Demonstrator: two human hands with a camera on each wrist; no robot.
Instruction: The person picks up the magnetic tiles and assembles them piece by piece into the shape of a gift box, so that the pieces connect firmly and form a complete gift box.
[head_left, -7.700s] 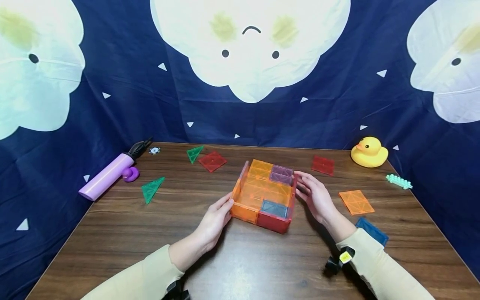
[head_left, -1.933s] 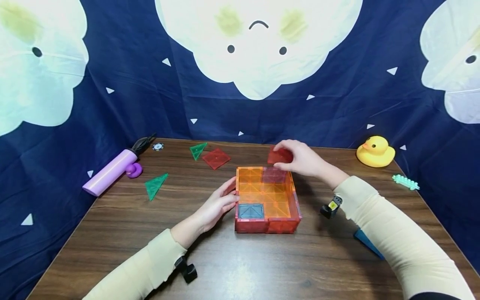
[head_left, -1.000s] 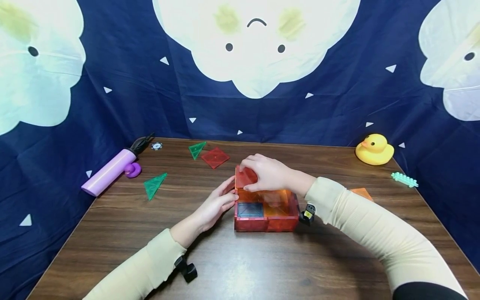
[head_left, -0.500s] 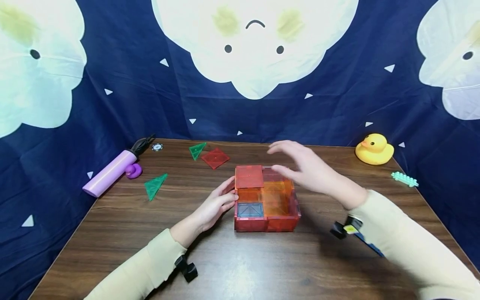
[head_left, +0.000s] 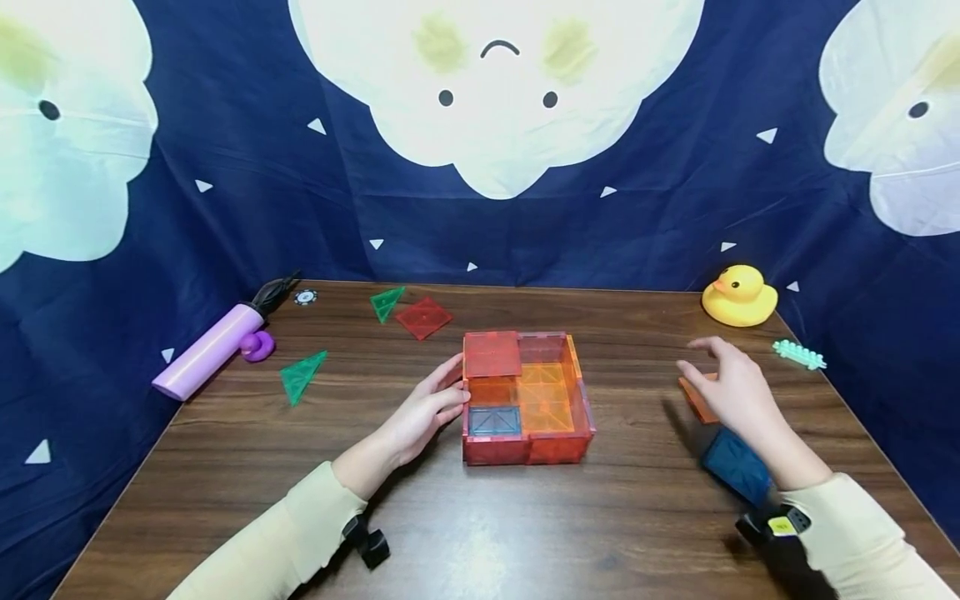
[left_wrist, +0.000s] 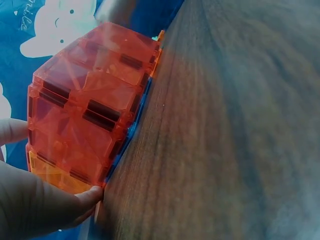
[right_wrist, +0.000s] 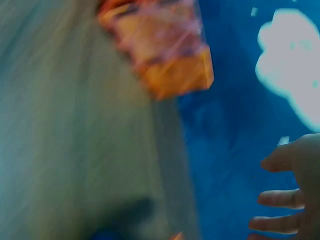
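In the head view a low open box of see-through magnetic tiles (head_left: 558, 450) sits mid-table, with red front walls and an orange floor. A red square tile (head_left: 492, 354) lies flat across its back left corner; a grey-blue tile (head_left: 493, 421) shows at the front left. My left hand (head_left: 408, 421) rests against the box's left wall, fingers lightly bent; in the left wrist view its thumb (left_wrist: 90, 197) touches a lower corner. My right hand (head_left: 742, 400), fingers spread and holding nothing, hovers over an orange tile (head_left: 697, 402) that it partly hides. A blue tile (head_left: 735, 467) lies nearer me.
Two green triangle tiles (head_left: 303, 377) and a red tile (head_left: 423, 318) lie at the back left. Beyond them are a lilac pump (head_left: 210, 350), a small purple toy (head_left: 257, 346) and a poker chip (head_left: 305, 297). A yellow duck (head_left: 738, 296) and a mint toy (head_left: 799, 354) edge the right.
The box has been turned. My right hand took the red tile from behind it, laid it on the back left corner, let go and moved right. My left hand has stayed at the box.
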